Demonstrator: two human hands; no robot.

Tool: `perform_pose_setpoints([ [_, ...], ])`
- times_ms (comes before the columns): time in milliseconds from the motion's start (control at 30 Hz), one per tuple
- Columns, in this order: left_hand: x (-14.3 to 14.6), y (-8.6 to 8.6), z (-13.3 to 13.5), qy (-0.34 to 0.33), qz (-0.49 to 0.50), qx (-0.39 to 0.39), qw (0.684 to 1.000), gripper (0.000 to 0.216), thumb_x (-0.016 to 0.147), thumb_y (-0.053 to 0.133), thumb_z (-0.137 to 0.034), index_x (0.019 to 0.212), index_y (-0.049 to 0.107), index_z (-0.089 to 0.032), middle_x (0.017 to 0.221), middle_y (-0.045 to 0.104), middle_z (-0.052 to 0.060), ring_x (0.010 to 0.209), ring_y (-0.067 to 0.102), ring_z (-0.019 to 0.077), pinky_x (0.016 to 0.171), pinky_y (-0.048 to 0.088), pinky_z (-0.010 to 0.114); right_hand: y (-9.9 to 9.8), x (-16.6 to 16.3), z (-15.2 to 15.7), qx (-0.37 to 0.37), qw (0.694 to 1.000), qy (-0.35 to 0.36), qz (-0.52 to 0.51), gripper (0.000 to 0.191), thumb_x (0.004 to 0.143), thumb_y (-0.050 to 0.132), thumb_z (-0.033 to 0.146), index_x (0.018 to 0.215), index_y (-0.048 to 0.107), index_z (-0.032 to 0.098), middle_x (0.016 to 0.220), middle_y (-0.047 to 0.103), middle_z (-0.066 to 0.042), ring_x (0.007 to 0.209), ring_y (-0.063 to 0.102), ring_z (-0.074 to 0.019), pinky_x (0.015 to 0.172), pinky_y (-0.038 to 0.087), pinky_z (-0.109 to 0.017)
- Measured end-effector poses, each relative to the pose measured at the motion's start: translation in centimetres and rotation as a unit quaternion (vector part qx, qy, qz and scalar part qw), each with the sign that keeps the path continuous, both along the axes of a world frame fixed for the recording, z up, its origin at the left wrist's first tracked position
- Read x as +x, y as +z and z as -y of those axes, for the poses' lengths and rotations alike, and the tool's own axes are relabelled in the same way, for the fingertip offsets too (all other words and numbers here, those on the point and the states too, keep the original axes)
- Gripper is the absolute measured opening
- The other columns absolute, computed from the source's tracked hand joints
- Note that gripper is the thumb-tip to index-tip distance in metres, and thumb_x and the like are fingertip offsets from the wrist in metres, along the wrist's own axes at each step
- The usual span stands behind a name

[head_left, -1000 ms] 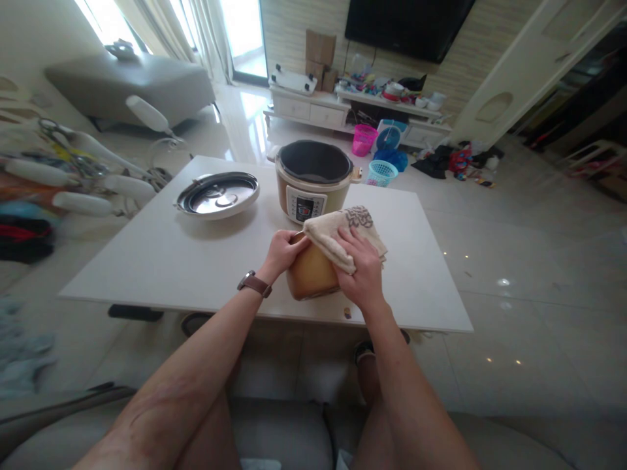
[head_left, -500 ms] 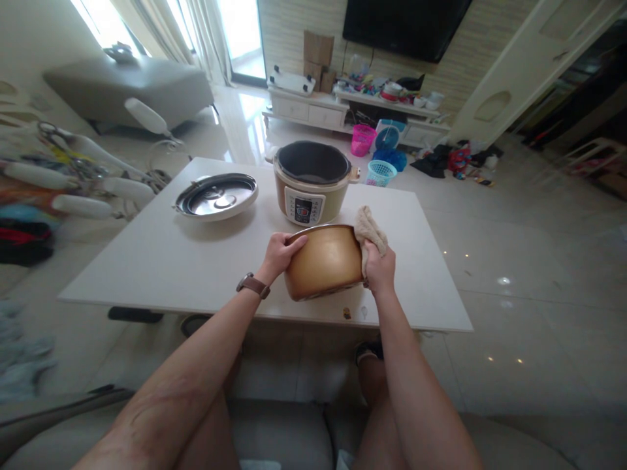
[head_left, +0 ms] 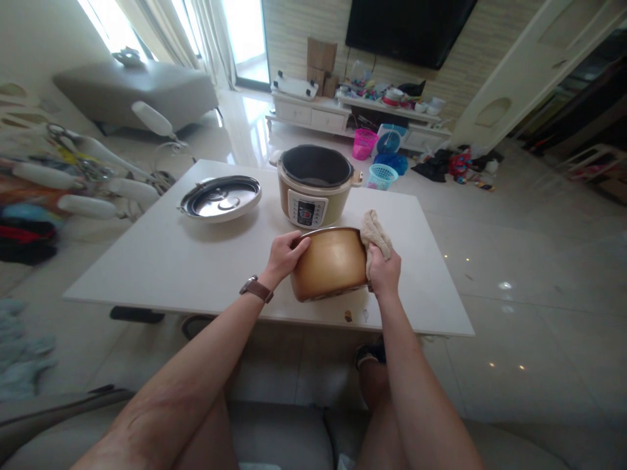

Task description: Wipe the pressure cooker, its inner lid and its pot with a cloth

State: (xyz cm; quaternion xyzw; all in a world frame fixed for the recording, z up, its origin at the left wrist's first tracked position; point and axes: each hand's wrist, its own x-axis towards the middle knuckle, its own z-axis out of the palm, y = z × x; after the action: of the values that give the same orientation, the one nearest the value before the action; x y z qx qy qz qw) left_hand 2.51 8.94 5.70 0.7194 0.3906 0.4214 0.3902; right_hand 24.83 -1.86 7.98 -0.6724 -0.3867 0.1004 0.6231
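Observation:
A gold-brown inner pot (head_left: 329, 264) is held tilted above the front of the white table, its outer side and part of its base facing me. My left hand (head_left: 287, 253) grips its rim on the left, thumb on the outer wall. With a beige cloth (head_left: 375, 232) in its grasp, my right hand (head_left: 385, 269) presses that cloth against the pot's right side. Just behind stands the cooker body (head_left: 316, 186), open at the top, with its control panel towards me. To its left the detached lid (head_left: 221, 198) lies with its metal inside up. The pot's interior is hidden.
The white table (head_left: 142, 267) has two small marks or stickers near its front edge. Beyond it are a pink basket (head_left: 364, 143), a light-blue basket (head_left: 382, 176) and a low TV cabinet (head_left: 311, 116). An exercise machine (head_left: 132, 163) stands at the left.
The pot, both hands and the cloth keep nearly the same pose. The whole view has shifted slightly, so things appear a little further right and lower.

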Motion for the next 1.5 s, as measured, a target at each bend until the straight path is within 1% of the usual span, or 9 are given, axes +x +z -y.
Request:
perform_pose_setpoints([
  [67,0.3,0.7,0.2,0.004,-0.010,0.008,1.000,0.044,0.090,0.059,-0.053,0.064,0.046,-0.020,0.063,0.039,-0.003,0.064,0.035,0.0126,0.060,0.024,0.028,0.0,0.0,0.0,-0.007,1.000,0.002,-0.005,0.034,0.086,0.067,0.038,0.109,0.081,0.019,0.109,0.083,-0.010,0.108,0.077,-0.0292,0.107,0.057,-0.048],
  [167,0.6,1.1,0.4,0.007,-0.018,-0.004,1.000,0.048,0.088,0.061,-0.057,0.062,0.047,-0.020,0.062,0.038,-0.003,0.064,0.034,0.0128,0.059,0.024,0.028,0.0,-0.1,-0.1,-0.006,1.000,0.010,-0.009,0.034,0.085,0.067,0.038,0.109,0.082,0.019,0.110,0.083,-0.010,0.108,0.077,-0.0290,0.108,0.057,-0.048],
  [333,0.5,0.9,0.4,0.000,-0.019,-0.031,0.999,0.050,0.087,0.063,-0.060,0.060,0.052,-0.018,0.061,0.036,-0.003,0.062,0.033,0.0122,0.059,0.023,0.028,-0.1,-0.4,-0.2,0.006,1.000,0.018,0.007,0.033,0.087,0.066,0.037,0.111,0.081,0.020,0.110,0.083,-0.009,0.109,0.077,-0.0280,0.109,0.056,-0.047],
  [467,0.3,1.0,0.4,-0.001,-0.011,-0.031,0.999,0.050,0.087,0.063,-0.059,0.060,0.052,-0.018,0.061,0.036,-0.003,0.062,0.032,0.0119,0.058,0.023,0.028,0.0,-0.6,-0.2,0.002,1.000,0.011,0.008,0.033,0.086,0.066,0.038,0.110,0.081,0.020,0.109,0.083,-0.010,0.108,0.077,-0.0289,0.107,0.058,-0.048],
  [700,0.3,0.9,0.3,-0.002,-0.007,-0.036,0.999,0.050,0.087,0.064,-0.058,0.060,0.053,-0.017,0.061,0.037,-0.003,0.061,0.032,0.0117,0.058,0.022,0.028,0.5,-1.0,-0.1,-0.012,1.000,0.013,-0.002,0.036,0.086,0.066,0.039,0.112,0.081,0.019,0.117,0.082,-0.011,0.117,0.075,-0.0301,0.113,0.053,-0.050],
  [1000,0.3,0.7,0.3,-0.005,-0.002,-0.033,0.999,0.052,0.088,0.064,-0.059,0.060,0.051,-0.017,0.062,0.037,-0.003,0.063,0.033,0.0115,0.058,0.022,0.028,0.5,-1.0,-0.1,-0.010,1.000,0.013,0.001,0.034,0.086,0.067,0.038,0.111,0.081,0.020,0.111,0.083,-0.010,0.112,0.076,-0.0301,0.110,0.055,-0.049],
  [1100,0.3,0.7,0.3,-0.004,-0.006,-0.032,0.999,0.051,0.088,0.063,-0.059,0.061,0.052,-0.017,0.062,0.037,-0.003,0.063,0.033,0.0116,0.059,0.022,0.029,0.7,-1.1,-0.1,-0.011,1.000,0.014,-0.004,0.035,0.086,0.066,0.037,0.111,0.081,0.019,0.113,0.083,-0.010,0.114,0.076,-0.0299,0.110,0.055,-0.048],
  [1267,0.3,0.9,0.3,-0.002,-0.006,-0.032,0.999,0.052,0.087,0.063,-0.058,0.059,0.047,-0.018,0.061,0.035,-0.003,0.062,0.031,0.0111,0.058,0.021,0.029,1.1,-1.3,0.0,-0.017,1.000,0.012,-0.009,0.036,0.086,0.065,0.037,0.112,0.082,0.019,0.114,0.082,-0.009,0.115,0.075,-0.0303,0.110,0.055,-0.048],
  [1500,0.2,1.0,0.4,-0.011,-0.003,-0.030,0.999,0.051,0.088,0.063,-0.057,0.059,0.049,-0.018,0.062,0.037,-0.002,0.062,0.032,0.0112,0.057,0.023,0.028,0.8,-1.2,-0.1,-0.017,1.000,0.011,-0.004,0.037,0.086,0.064,0.038,0.113,0.081,0.018,0.116,0.082,-0.011,0.116,0.075,-0.0310,0.112,0.054,-0.050],
])
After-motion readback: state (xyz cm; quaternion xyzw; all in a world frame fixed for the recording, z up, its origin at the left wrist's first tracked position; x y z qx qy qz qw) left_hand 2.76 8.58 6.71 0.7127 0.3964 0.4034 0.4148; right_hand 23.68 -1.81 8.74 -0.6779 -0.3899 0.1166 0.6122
